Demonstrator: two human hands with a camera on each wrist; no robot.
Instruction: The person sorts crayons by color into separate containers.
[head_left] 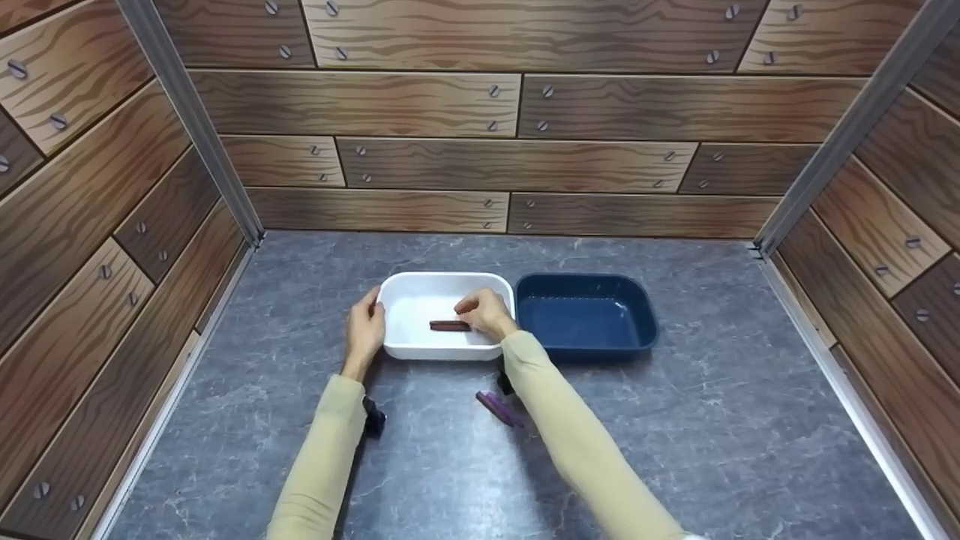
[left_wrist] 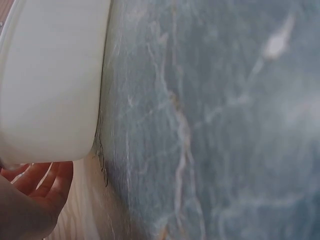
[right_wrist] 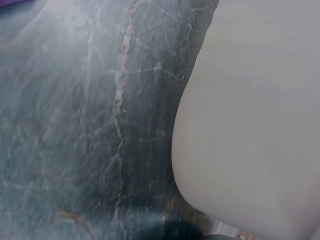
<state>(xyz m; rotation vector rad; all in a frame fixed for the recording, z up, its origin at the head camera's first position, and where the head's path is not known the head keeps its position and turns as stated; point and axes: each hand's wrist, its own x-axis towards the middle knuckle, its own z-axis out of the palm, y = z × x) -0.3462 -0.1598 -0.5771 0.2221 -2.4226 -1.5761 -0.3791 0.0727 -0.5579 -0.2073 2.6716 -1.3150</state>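
A white rectangular dish (head_left: 442,351) stands on the grey marbled surface. My left hand (head_left: 365,328) holds it at its left end, fingers curved against the outer wall; the left wrist view shows these fingers (left_wrist: 60,182) at the dish's end. Inside the dish lies a dark reddish-brown grooved stick (head_left: 448,325). My right hand (head_left: 487,311) reaches in over the right rim, its fingertips drawn together just above the stick. The hand covers the stick's right end, so whether it touches or pinches it is unclear. The right wrist view shows only the dish's outer wall (right_wrist: 255,135) and the surface.
A dark blue dish (head_left: 600,354) stands against the white dish's right side. In front, near my right forearm, lies a purple thing with a brown strip (head_left: 496,409), partly see-through. Wood-patterned walls (head_left: 517,165) enclose the surface at the back and both sides.
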